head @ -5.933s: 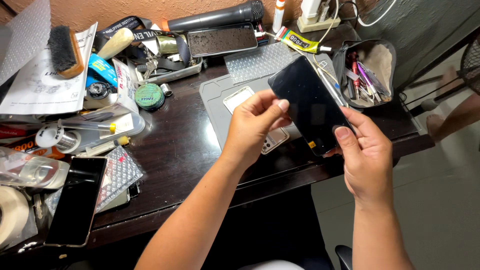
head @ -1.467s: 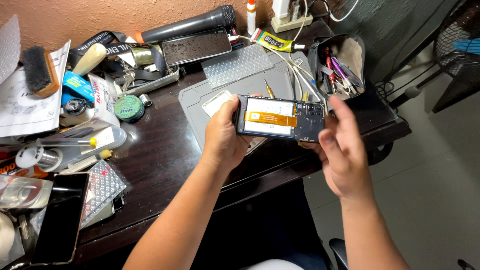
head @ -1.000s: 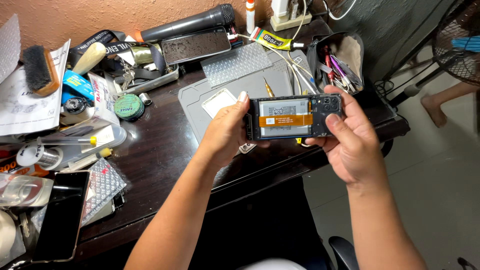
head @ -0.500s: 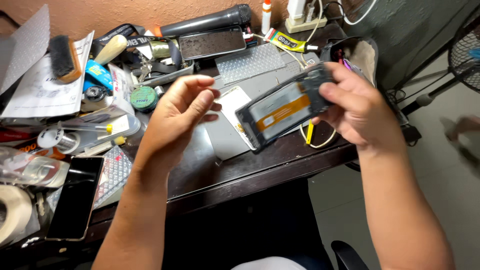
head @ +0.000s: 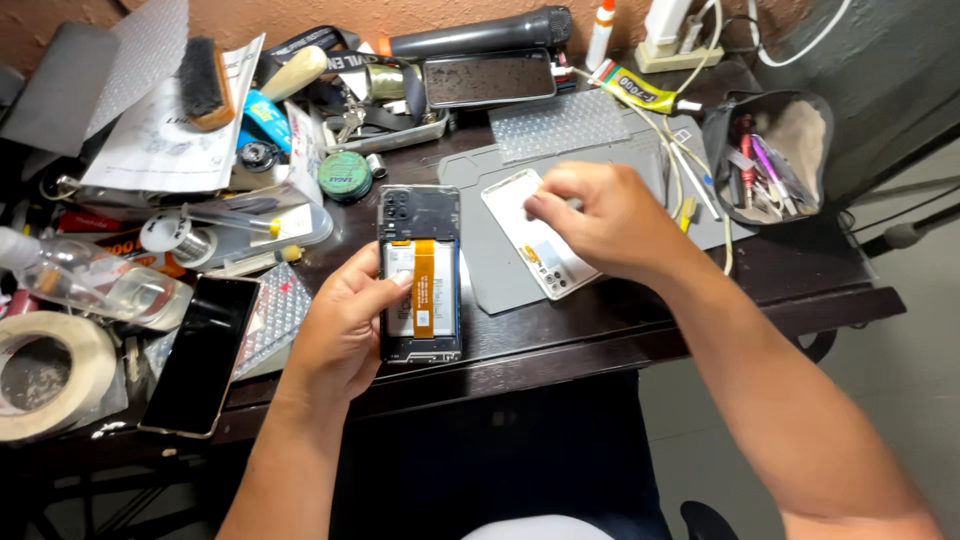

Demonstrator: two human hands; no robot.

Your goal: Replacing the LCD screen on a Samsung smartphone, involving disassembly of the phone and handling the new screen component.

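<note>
1. Dark wooden desk [head: 640, 320], cluttered; a grey work mat [head: 500, 270] lies at centre frame.
2. Left hand [head: 345, 335], lower centre, is clamped on an opened phone [head: 420, 272]: thumb across its face, other fingers out of sight beneath. Battery and orange strip face up.
3. Opened phone's long axis runs top to bottom in frame, camera end toward the top, lower end near the desk's front edge.
4. Right hand [head: 605, 222], centre right, fingertips pinched together over a white back cover [head: 540, 245] lying on the mat. Whether they grip the cover or only touch it, I cannot tell.
5. Back cover lies just right of the opened phone, slanted from upper left to lower right; the right hand is the nearer one.
6. Round about: second dark phone [head: 200, 355] lower left, tape roll [head: 45, 375] at far left edge, green tin [head: 345, 173] above the opened phone, tool pouch [head: 765, 155] upper right, glue tube [head: 640, 90] top centre-right.
7. Nothing stands between opened phone and back cover but bare mat.
</note>
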